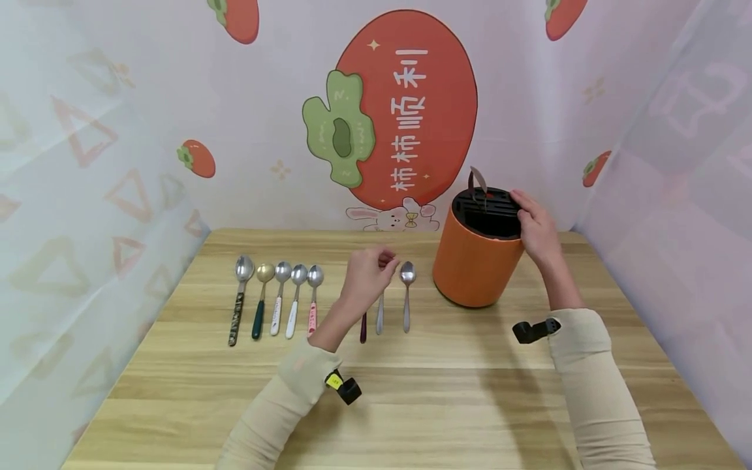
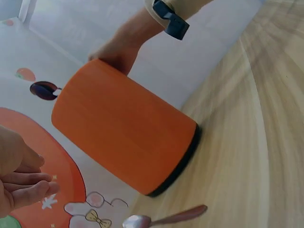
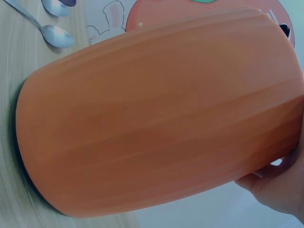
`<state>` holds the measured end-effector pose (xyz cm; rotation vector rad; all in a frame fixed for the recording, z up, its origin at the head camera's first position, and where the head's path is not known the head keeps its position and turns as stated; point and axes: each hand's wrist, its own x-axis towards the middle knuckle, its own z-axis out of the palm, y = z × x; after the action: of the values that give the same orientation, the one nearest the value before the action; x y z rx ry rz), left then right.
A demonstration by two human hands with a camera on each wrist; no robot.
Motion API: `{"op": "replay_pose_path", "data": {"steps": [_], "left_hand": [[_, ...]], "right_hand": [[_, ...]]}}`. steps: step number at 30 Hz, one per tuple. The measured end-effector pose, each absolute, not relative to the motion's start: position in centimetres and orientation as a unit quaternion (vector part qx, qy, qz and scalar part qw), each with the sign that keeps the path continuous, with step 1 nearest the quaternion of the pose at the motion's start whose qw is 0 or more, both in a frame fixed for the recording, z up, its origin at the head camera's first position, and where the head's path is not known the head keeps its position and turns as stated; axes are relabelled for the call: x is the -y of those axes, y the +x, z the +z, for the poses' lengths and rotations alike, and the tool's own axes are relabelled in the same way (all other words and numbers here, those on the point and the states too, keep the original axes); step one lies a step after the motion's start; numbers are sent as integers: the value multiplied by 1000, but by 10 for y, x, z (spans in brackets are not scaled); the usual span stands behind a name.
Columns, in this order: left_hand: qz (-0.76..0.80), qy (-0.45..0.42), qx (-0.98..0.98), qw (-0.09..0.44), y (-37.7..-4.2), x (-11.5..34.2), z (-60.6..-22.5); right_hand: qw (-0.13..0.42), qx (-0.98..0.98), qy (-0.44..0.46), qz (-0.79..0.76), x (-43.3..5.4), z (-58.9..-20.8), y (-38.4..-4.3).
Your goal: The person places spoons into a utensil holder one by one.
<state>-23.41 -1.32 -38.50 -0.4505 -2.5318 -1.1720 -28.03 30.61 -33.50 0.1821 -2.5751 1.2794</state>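
My left hand (image 1: 369,274) hovers over the row of spoons, fingers loosely bent with nothing between them. It hides the upper ends of a purple-handled utensil (image 1: 363,328) and a silver-handled one (image 1: 380,316). Just right of it lies a silver spoon (image 1: 407,294), bowl toward the wall. An orange utensil holder (image 1: 477,267) with a slotted black top stands farther right. My right hand (image 1: 537,228) grips its upper rim on the right side. Spoon bowls (image 1: 478,179) stick up out of the slots; one spoon bowl (image 2: 43,90) shows dark in the left wrist view.
Toward the left lie a spoon with a patterned dark handle (image 1: 236,316), a gold spoon with a green handle (image 1: 258,318), white-handled spoons (image 1: 292,316) and a pink-handled spoon (image 1: 313,316). A printed backdrop (image 1: 505,98) rises behind the wooden table (image 1: 423,405).
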Motion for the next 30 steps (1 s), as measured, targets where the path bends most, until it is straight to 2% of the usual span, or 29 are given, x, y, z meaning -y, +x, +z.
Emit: {"op": "replay_pose_path", "data": {"steps": [6, 13, 26, 30], "left_hand": [[-422, -118, 891, 114, -234, 27, -401], [-382, -103, 911, 113, -235, 42, -417], [-321, -69, 944, 38, -241, 52, -449], [-288, -64, 955, 30, -242, 49, -457]], "right_hand": [[135, 885, 64, 440, -307, -333, -280], [134, 891, 60, 431, -307, -334, -279], [136, 889, 68, 432, -307, -335, -277], [134, 889, 66, 434, -307, -336, -278]]}}
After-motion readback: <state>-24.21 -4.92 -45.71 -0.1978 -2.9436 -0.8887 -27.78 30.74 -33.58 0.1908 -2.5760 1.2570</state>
